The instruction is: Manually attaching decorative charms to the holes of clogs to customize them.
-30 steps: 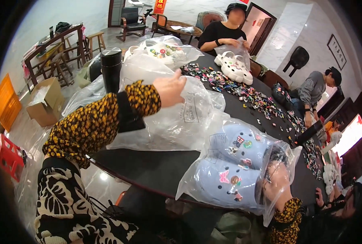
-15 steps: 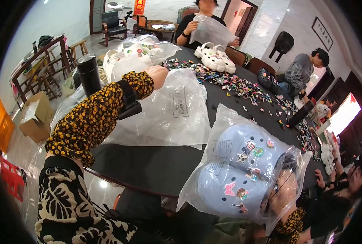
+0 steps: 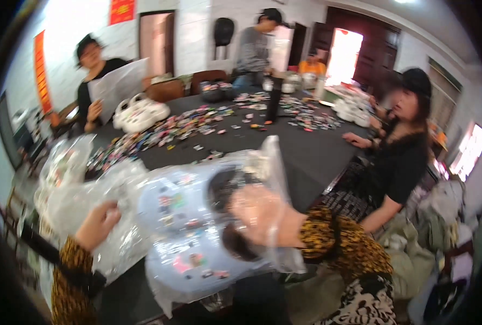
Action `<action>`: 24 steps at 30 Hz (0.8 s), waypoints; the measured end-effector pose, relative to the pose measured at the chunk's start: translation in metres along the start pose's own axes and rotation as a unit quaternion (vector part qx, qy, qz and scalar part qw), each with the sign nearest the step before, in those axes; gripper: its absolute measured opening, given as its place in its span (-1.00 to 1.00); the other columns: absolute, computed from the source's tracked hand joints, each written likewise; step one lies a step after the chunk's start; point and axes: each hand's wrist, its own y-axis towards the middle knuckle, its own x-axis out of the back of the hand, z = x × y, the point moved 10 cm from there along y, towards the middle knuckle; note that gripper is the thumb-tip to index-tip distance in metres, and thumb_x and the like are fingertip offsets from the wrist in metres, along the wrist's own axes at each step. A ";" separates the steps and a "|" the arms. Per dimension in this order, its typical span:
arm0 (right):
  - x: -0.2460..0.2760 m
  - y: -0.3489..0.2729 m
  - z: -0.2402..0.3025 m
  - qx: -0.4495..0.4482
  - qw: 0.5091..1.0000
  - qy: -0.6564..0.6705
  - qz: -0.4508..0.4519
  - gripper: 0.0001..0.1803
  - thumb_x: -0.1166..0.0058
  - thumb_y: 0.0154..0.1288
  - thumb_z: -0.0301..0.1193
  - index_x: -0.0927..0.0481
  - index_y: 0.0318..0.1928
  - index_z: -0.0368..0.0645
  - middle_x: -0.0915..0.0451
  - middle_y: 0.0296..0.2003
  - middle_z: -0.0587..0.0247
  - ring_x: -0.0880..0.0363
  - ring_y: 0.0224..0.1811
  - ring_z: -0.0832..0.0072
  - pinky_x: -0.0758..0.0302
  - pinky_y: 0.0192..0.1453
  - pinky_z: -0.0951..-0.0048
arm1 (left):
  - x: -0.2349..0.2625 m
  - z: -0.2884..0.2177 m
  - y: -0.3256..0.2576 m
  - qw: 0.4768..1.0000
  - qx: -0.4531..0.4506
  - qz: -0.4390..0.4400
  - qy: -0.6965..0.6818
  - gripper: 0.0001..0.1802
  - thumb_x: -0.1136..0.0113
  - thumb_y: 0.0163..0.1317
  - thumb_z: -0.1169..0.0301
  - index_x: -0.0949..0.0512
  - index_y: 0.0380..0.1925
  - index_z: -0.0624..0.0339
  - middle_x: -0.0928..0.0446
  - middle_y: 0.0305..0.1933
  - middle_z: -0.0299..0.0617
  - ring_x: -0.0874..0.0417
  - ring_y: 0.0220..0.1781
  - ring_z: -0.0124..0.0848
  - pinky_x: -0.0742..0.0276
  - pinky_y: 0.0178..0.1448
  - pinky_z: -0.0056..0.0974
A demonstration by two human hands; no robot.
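Note:
A pair of light-blue clogs (image 3: 184, 254) with colourful charms lies inside a clear plastic bag (image 3: 273, 162), over the table's near edge. My right hand (image 3: 260, 214) reaches into the bag's mouth and grips the clogs at their dark heel openings; its fingertips are partly hidden. Left of the clogs, my left hand (image 3: 96, 226) is raised with curled fingers, slightly blurred, and nothing shows in it. Beside that hand a second clear bag (image 3: 111, 189) lies flat on the table, crumpled.
Scattered charms (image 3: 159, 130) cover the far part of the black table (image 3: 306, 162). White clogs (image 3: 139, 112) stand there, with more white clogs (image 3: 352, 110) at right. A black bottle (image 3: 274, 100) stands upright. A co-worker (image 3: 398, 157) sits at right; another person (image 3: 102, 81) holds a plastic bag.
My view has swung to the right. My left hand has drawn back from the far edge of the flat bag toward me. My right hand still holds the bagged clogs, now closer to the left hand.

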 end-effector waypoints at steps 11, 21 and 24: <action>0.020 0.009 0.038 0.076 0.996 -0.026 -0.039 -0.71 -0.06 -0.19 -0.39 -0.47 -0.38 -0.27 -0.45 -0.36 0.13 -0.42 -0.29 0.27 -0.38 -0.16 0.31 | -0.019 -0.055 -0.015 0.849 0.023 -0.016 -0.528 -0.56 0.17 0.42 0.15 -0.35 0.05 0.32 -0.52 -0.03 -0.08 -0.57 -0.04 -0.35 -0.50 0.01 -0.26; 0.031 -0.006 0.044 0.077 0.995 -0.031 -0.051 -0.67 -0.06 -0.19 -0.37 -0.50 -0.33 -0.27 -0.48 -0.32 0.15 -0.45 -0.22 0.29 -0.38 -0.16 0.33 | -0.011 0.001 -0.012 0.811 0.066 -0.136 -0.565 -0.80 0.03 0.35 0.36 -0.51 -0.23 0.26 -0.60 -0.26 -0.23 -0.62 -0.31 -0.45 -0.55 -0.19 -0.33; 0.033 -0.010 0.043 0.075 0.995 -0.046 -0.051 -0.68 -0.05 -0.18 -0.37 -0.49 -0.34 -0.28 -0.47 -0.34 0.14 -0.44 -0.25 0.29 -0.38 -0.18 0.34 | -0.012 0.003 -0.008 0.804 0.070 -0.141 -0.574 -0.84 0.03 0.36 0.39 -0.51 -0.30 0.20 -0.59 -0.26 -0.27 -0.59 -0.25 -0.50 -0.50 -0.13 -0.40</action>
